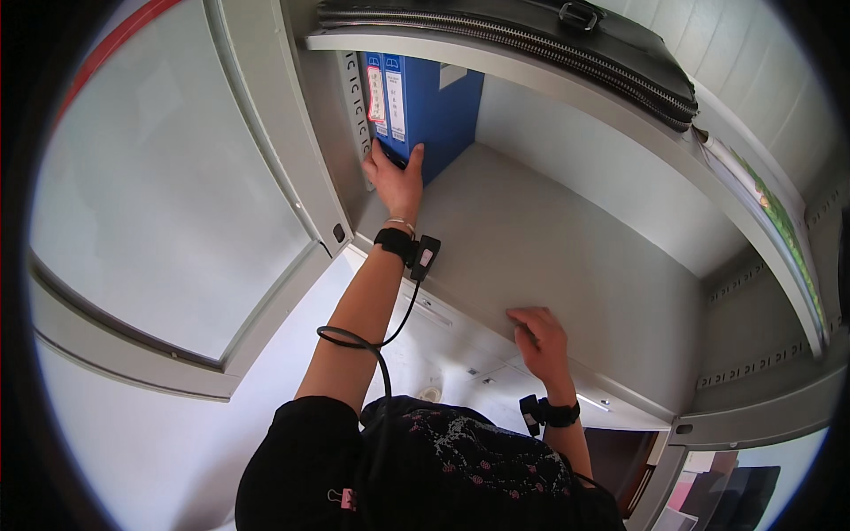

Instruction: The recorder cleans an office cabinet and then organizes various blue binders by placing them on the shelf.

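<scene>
Two blue file binders (441,113) stand upright, side by side, at the left end of a grey cabinet shelf (551,232). Both spines bear labels with writing; one label is edged in red. My left hand (397,179) grips the lower part of the binders, thumb on the right side and fingers towards the left. The ends of some fingers are hidden. Lower right, my right hand (543,338) hovers over or rests on the shelf's front edge, loosely bent and holding nothing. Whether it touches the edge I cannot tell.
On the upper shelf (531,63) lie a black zippered bag (505,40) and some papers (764,179). A glazed cabinet door (265,166) stands open on the left. Drawers (458,338) sit below. A black cable (385,372) loops around my left forearm.
</scene>
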Demonstrator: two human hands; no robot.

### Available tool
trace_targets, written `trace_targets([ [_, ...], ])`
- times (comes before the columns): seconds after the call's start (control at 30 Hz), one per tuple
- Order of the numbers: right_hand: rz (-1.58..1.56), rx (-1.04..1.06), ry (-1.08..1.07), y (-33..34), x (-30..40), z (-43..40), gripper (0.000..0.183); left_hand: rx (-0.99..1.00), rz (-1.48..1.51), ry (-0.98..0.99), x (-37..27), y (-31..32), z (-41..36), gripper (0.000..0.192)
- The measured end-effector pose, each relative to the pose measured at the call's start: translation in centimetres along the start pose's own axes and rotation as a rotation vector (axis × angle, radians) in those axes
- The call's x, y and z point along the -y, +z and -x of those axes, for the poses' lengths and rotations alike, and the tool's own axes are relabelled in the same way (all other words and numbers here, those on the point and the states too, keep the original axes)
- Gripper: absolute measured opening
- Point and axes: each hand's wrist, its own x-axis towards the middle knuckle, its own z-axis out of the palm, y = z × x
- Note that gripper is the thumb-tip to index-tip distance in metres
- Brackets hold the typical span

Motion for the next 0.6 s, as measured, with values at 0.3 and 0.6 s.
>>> trace_targets([
  [0.3, 0.007, -0.025, 0.005, 0.04, -0.21, 0.04, 0.027, 0.056, 0.005, -0.026, -0.27, -0.43, 0.47, 0.088],
  [0.6, 0.007, -0.023, 0.006, 0.14, -0.14, -0.06, 0.026, 0.038, 0.016, -0.036, 0.26, -0.38, 0.36, 0.086],
])
